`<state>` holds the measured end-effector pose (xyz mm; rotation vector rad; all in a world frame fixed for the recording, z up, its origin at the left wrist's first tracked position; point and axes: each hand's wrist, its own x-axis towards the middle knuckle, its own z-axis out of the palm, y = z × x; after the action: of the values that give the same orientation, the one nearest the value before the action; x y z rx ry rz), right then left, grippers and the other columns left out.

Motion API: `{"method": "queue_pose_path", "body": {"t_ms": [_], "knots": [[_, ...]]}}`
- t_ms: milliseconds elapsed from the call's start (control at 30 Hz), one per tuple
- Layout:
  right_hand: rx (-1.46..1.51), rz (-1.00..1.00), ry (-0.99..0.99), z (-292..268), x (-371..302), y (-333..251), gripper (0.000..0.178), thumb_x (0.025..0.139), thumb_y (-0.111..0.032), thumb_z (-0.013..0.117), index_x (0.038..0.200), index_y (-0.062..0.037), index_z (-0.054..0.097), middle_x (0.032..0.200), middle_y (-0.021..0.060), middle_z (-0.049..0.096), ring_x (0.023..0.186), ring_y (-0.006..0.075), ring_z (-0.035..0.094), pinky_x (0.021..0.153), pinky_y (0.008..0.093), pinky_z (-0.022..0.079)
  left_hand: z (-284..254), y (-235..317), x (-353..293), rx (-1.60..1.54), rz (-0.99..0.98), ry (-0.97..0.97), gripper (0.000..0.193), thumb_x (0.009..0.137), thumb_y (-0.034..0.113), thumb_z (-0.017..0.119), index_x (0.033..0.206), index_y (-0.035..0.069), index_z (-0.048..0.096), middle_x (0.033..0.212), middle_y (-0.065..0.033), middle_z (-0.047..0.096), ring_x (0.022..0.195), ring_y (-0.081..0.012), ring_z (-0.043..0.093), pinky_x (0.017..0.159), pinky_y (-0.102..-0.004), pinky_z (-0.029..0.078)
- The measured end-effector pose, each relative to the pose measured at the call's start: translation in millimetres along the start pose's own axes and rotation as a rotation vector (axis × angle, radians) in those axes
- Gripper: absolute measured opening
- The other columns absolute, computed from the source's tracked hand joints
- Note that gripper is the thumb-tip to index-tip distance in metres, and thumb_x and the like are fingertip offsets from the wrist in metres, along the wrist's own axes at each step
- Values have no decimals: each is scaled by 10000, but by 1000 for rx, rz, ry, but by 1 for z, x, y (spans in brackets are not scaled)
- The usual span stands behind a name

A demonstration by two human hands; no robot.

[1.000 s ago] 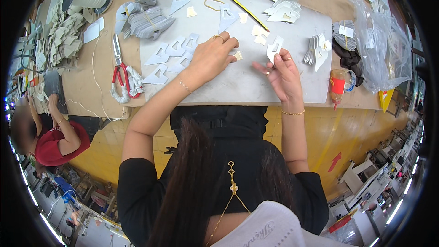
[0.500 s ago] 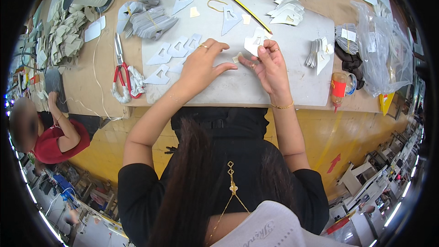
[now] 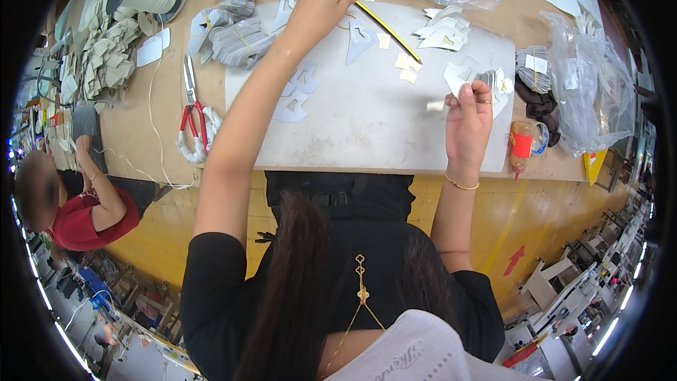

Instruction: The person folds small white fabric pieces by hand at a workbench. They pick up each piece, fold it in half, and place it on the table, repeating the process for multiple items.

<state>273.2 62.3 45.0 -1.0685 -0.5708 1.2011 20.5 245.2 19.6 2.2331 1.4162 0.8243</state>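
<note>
"White cut piece (image 3: 458, 75): where is it being held?"

"Over the right part of the grey mat (image 3: 367, 127), it is being pinched between the thumb and fingers of the right hand (image 3: 468, 120), near a fanned stack of pale pieces (image 3: 499, 83). A small pale piece (image 3: 435, 106), blurred, is being seen just beside that hand."

"How is the left hand (image 3: 319, 8) being placed?"

"It is being held over the mat's far edge, near one end of a yellow-and-black pencil (image 3: 388, 32). Its fingers are being kept bent; whether anything is being pinched cannot be told."

"What is being shown beside the mat?"

"Red-handled scissors (image 3: 190, 104) are being shown at its left, a red-labelled bottle (image 3: 521, 145) at its right."
</note>
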Motion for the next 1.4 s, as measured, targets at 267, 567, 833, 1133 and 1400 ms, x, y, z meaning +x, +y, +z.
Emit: {"method": "queue_pose_path", "body": {"t_ms": [267,567,833,1133,1400], "knots": [[-26,-63,70,-12,12,18,171,1002,-112,584,1125,-60,476,1016,44,553,935,108,558,1003,437,511,28,-3,45,129,-109,-246,250,808,196,757,947,-8,712,920,-168,700,841,-276,677,768,-370,521],[92,-30,67,-21,23,28,170,1006,-99,570,1123,-76,449,1043,52,539,976,137,572,1001,500,517,34,1,45,-113,-212,-133,164,834,145,737,922,12,697,778,-80,717,717,-164,671,684,-303,516],[55,-38,67,-23,21,33,175,1008,-89,557,1130,-63,434,1065,70,522,982,155,573,1001,475,528,-13,40,-14,-561,-270,-324,142,902,124,694,978,8,721,842,-24,717,767,-99,627,725,-258,505],[41,-27,83,-21,20,31,174,1007,-79,555,1130,-65,434,1072,68,523,984,154,577,1001,466,527,6,76,-101,-340,160,-790,179,879,169,687,932,4,731,909,-141,650,815,-317,621,778,-385,508],[122,-24,97,-20,21,30,169,1000,-82,571,1120,-81,453,1051,54,550,961,159,582,1010,516,510,39,102,-86,-55,379,-336,235,863,179,657,1062,64,704,1027,-109,613,974,-290,568,871,-389,463]]}}
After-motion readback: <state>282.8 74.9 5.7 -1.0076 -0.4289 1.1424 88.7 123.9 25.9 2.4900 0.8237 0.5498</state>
